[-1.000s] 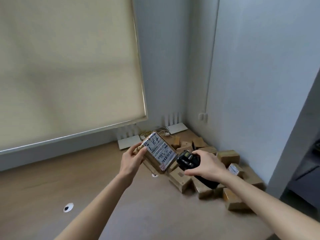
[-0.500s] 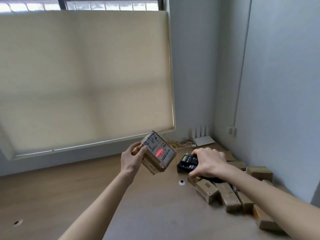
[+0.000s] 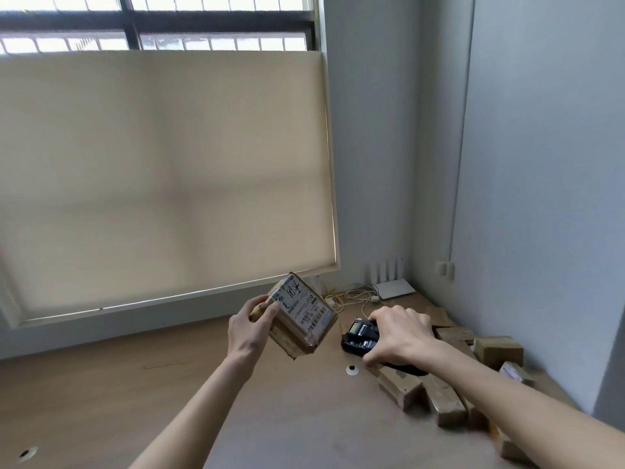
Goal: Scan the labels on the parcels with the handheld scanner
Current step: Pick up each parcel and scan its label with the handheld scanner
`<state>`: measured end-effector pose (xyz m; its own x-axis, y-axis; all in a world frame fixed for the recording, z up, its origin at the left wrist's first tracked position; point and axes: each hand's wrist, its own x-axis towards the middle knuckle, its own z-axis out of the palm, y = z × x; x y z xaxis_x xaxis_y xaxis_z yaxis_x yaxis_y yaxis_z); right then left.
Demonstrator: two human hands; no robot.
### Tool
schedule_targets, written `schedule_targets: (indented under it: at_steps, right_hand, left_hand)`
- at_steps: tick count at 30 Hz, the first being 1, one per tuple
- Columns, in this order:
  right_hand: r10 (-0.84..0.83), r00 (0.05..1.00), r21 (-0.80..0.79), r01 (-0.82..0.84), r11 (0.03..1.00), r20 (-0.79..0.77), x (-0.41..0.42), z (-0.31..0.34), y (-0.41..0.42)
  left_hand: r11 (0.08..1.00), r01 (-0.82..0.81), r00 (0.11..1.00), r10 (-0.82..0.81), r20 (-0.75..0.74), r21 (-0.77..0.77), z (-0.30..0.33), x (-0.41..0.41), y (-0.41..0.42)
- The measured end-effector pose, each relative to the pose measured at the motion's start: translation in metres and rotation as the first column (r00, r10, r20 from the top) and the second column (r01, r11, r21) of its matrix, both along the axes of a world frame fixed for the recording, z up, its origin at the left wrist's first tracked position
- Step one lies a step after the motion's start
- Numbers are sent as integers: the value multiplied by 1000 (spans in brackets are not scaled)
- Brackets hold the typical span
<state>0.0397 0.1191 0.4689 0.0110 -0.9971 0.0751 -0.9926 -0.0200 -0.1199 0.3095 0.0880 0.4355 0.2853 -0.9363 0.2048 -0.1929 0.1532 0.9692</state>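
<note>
Left hand point(image 3: 248, 328) grips a small brown cardboard parcel point(image 3: 302, 323) wrapped in clear tape, thumb and fingers curled round its left end, held up off the brown wooden desk point(image 3: 169, 394) and tilted. Its white printed shipping label point(image 3: 306, 308) with barcode faces up and toward the right. Right hand point(image 3: 400, 335) is wrapped over a black handheld scanner point(image 3: 360, 335), fingers curled across its top, thumb underneath; the scanner's small screen end points toward the held parcel, just beside it but not touching. No red scan light visible on the label at this moment, so I can't tell whether this label has been read.

Progress, judged from the layout: somewhere mid-task. One parcel is in hand at the scanning position, and a loose pile of similar brown cardboard parcels point(image 3: 443, 397) lies on the desk along the right wall, under and behind the right forearm (at least six or seven, some partly hidden). No separate "done" stack shows on the left part of the desk, so scanned and unscanned can't be separated. Likely left: confirm this label, set the parcel down, then work through the pile.

White router point(image 3: 394, 288) and tangled cables point(image 3: 355, 296) sit in the far corner; beige roller blind point(image 3: 162, 177) covers the window.
</note>
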Motion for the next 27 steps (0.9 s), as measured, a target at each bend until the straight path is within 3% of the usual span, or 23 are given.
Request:
schedule_targets:
  at_steps: [8, 14, 16, 18, 20, 24, 27]
  right_hand:
    - [0, 1000, -32, 0, 999, -7, -1, 4, 5]
    - [-6, 974, 26, 0, 1000, 227, 0, 3, 11]
    - [3, 914, 66, -32, 997, 406, 3, 0, 13]
    - [25, 774, 99, -113, 989, 633, 9, -6, 13]
    - [33, 648, 111, -180, 977, 761, 21, -13, 13]
    - [135, 592, 42, -275, 960, 794, 52, -28, 13]
    - [217, 595, -33, -305, 952, 773, 75, -34, 14]
  left_hand:
    - [1000, 9, 1000, -9, -8, -10, 5, -3, 9]
    - [1000, 16, 998, -15, -61, 17, 1, -3, 12]
    - [999, 19, 990, -11, -140, 51, -1, -2, 14]
    - [997, 9, 976, 8, -217, 78, -3, -2, 17]
    - [995, -4, 962, 30, -273, 95, -5, 1, 24]
    - [983, 2, 942, 60, -330, 184, -15, 19, 48]
    - [965, 40, 965, 30, -259, 260, -26, 44, 73]
